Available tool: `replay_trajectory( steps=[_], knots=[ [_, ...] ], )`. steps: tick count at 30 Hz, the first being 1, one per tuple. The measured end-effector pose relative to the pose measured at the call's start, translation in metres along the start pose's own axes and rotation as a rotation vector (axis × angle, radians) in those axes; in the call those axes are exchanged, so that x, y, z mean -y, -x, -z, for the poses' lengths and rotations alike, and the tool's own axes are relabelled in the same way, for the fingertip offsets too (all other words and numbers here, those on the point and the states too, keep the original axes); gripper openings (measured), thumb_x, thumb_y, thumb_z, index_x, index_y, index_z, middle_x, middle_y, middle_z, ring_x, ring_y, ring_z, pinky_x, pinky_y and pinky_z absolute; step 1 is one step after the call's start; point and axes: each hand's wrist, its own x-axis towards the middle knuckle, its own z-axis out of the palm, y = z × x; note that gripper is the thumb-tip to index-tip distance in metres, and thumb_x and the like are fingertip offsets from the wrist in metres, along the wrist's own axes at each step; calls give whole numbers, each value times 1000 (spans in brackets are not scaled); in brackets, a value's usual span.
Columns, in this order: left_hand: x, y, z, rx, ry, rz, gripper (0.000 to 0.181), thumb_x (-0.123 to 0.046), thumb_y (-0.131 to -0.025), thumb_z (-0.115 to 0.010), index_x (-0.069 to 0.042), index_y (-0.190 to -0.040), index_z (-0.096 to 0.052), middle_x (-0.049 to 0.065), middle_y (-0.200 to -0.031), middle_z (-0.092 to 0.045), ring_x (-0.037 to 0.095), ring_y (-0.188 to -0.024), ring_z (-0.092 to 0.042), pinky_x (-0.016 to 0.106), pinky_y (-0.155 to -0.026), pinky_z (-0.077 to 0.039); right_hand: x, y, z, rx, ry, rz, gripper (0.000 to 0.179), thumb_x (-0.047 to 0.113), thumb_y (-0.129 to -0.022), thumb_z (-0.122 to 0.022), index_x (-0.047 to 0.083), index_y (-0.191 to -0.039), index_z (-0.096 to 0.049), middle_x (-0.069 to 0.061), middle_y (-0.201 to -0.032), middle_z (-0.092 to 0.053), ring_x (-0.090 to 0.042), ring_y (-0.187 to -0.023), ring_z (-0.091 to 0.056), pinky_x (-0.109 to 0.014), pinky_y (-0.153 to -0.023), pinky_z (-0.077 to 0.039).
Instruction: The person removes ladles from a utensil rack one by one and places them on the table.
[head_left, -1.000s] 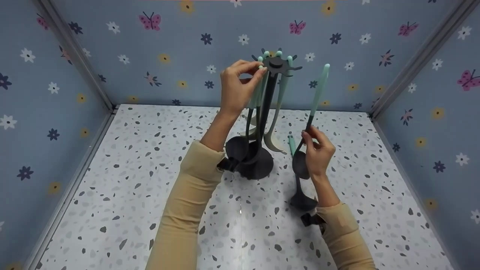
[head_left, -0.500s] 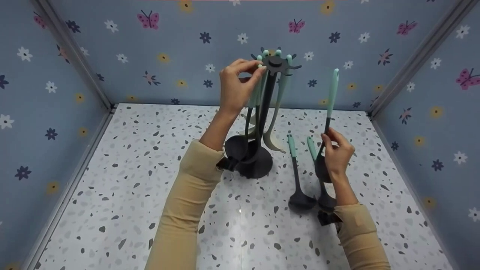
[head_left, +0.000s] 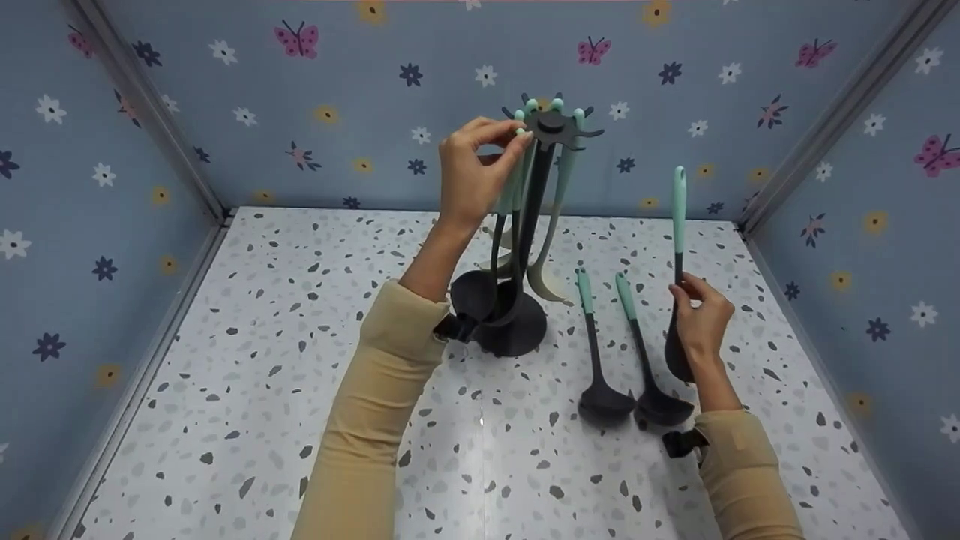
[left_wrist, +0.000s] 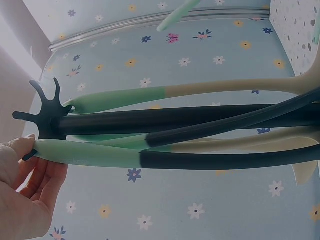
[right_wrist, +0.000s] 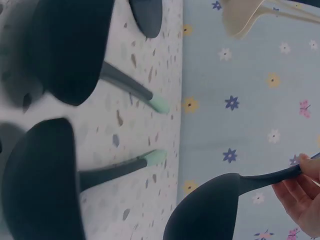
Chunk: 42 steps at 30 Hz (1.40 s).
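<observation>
Two ladles to log at lower right of the head view: first ladle (head_left: pixel 600 390) and, just right of it, second ladle (head_left: pixel 651 381), both lying on the speckled table (head_left: pixel 300 375), handles toward the top of the frame. Farther right, a held ladle (head_left: pixel 679 214), handle upright. Pinched by its dark shaft between thumb and fingers of the right hand (head_left: pixel 705 319). Bowl partly hidden there, but visible at the bottom of the right-wrist view, apparently clear of the table.

At upper centre, pinched in thumb and fingers of the left hand (head_left: pixel 471 180): the handle end of a hanging utensil (left_wrist: pixel 135 156), at the top of the black stand (head_left: pixel 536 191). Cannot tell about contact with the stand itself.

Step in hand, as judged: setting down the held ladle. Lower the bowl first, then tip the handle toward the top of the frame, in line with both neighbours. Leave a gap beside the second ladle, to avoid knocking bowls. Release only after full support from the table. Meanwhile, hold the left pinch light and level; with a hard pull, likely risk of tipping the stand.
</observation>
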Motion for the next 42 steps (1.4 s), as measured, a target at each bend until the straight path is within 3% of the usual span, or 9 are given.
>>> replay_trajectory(
  steps=[5,11,18,24,32,42],
  knots=[
    [2,0,0,-10,10,-9,18,-10,-81,-65,4,-92,-68,9,-84,-61,13,-76,-58,22,-65,-52,-17,0,5,41,47,-64,21,3,-79,-66,-5,-98,-66,-19,-84,-65,-27,-72,-60,-25,-65,-42],
    [3,0,0,-2,17,1,18,-10,-81,-65,4,-92,-67,9,-84,-61,13,-76,-58,22,-66,-52,-36,2,10,83,114,-132,21,2,-80,-64,-5,-99,-65,-20,-84,-65,-28,-73,-60,-19,-60,-39],
    [2,-1,0,-1,18,23,18,-9,-81,-65,4,-93,-67,10,-84,-61,14,-77,-58,22,-66,-52,-50,3,13,159,195,-207,22,2,-82,-62,-7,-102,-64,-23,-86,-64,-31,-75,-60,-33,-61,-46],
    [1,0,0,-5,15,8,18,-9,-81,-65,4,-93,-67,10,-84,-61,14,-76,-58,22,-65,-52,-60,5,17,247,243,-286,22,3,-82,-61,-6,-102,-64,-24,-88,-63,-32,-75,-61,-30,-57,-46],
    [0,0,0,-4,18,-4,19,-10,-81,-65,4,-93,-67,12,-85,-61,15,-77,-58,22,-66,-52,-72,8,22,353,317,-347,24,2,-82,-60,-9,-103,-62,-25,-89,-62,-36,-78,-59,-42,-66,-47],
    [3,0,-1,-6,28,-6,18,-9,-81,-65,5,-92,-67,9,-83,-61,13,-76,-59,22,-67,-52,-79,10,21,496,385,-458,26,4,-81,-60,-11,-102,-61,-27,-101,-58,-39,-89,-55,-43,-72,-46]
  ],
)
